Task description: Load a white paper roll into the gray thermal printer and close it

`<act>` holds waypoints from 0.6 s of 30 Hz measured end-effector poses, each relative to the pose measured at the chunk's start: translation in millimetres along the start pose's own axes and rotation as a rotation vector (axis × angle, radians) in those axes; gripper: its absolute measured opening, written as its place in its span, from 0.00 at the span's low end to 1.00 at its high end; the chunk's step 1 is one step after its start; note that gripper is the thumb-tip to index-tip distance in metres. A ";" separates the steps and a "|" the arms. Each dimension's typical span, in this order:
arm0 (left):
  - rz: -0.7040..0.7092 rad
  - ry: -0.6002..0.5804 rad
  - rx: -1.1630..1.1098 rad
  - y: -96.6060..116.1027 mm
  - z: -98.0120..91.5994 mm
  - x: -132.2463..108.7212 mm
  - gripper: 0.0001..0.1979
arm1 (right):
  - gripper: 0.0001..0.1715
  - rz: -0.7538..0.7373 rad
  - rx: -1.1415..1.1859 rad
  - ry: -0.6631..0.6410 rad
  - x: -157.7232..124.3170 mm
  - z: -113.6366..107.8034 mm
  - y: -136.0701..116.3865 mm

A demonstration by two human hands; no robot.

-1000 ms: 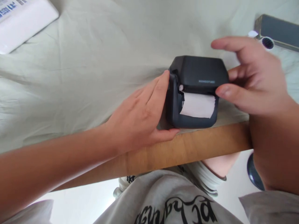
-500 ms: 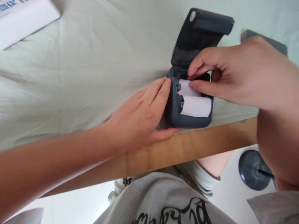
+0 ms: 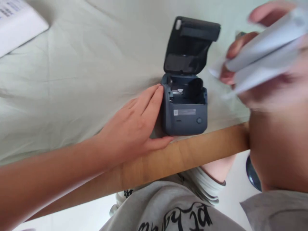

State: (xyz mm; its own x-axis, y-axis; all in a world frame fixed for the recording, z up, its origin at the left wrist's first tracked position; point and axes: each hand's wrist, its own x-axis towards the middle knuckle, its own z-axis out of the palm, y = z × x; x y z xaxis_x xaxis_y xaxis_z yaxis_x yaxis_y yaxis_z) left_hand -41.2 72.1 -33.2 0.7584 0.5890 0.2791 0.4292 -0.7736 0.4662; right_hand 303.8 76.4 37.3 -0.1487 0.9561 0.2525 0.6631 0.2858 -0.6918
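A small dark blue printer [image 3: 184, 120] sits near the table's front edge, its black lid [image 3: 187, 48] raised. The paper compartment [image 3: 186, 89] shows bare inside. Against the printer's left side rests my left hand [image 3: 134, 118], fingers stretched flat along it and thumb by the front corner; it touches the printer without wrapping round it. Up at the right, above the table, my right hand [image 3: 243, 45] is closed on a white paper roll [image 3: 264, 45], its loose end hanging below. Motion blurs this hand and the roll.
A white box [image 3: 21, 29] with printing lies at the far left on the pale cloth [image 3: 96, 64]. The wooden table edge [image 3: 192, 149] runs along the front. Below it, a round dark base [image 3: 252, 173] stands on the floor. A dark object is mostly hidden behind my right hand.
My right hand has taken the paper roll out of the printer and moved it up and right. My left hand stays at the printer's side. The view has shifted slightly.
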 end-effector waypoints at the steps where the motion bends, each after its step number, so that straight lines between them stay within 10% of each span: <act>1: -0.013 -0.013 -0.008 -1.2 -1.3 0.1 0.52 | 0.60 -0.012 0.088 0.019 0.2 7.5 4.9; 11: -0.011 -0.022 -0.005 -3.0 -4.8 1.8 0.52 | 0.32 -0.053 -0.137 0.075 -9.7 30.0 17.4; 18: 0.031 -0.024 0.038 -3.5 -5.7 1.8 0.53 | 0.41 0.001 -0.141 -0.025 -16.0 31.1 33.3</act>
State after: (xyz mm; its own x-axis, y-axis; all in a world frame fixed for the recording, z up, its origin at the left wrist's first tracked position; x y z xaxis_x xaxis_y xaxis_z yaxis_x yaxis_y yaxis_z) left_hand -44.1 77.2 -29.6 0.7831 0.5590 0.2724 0.4233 -0.8001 0.4250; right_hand 305.5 72.5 -10.8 -0.1650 0.9583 0.2334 0.7594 0.2744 -0.5899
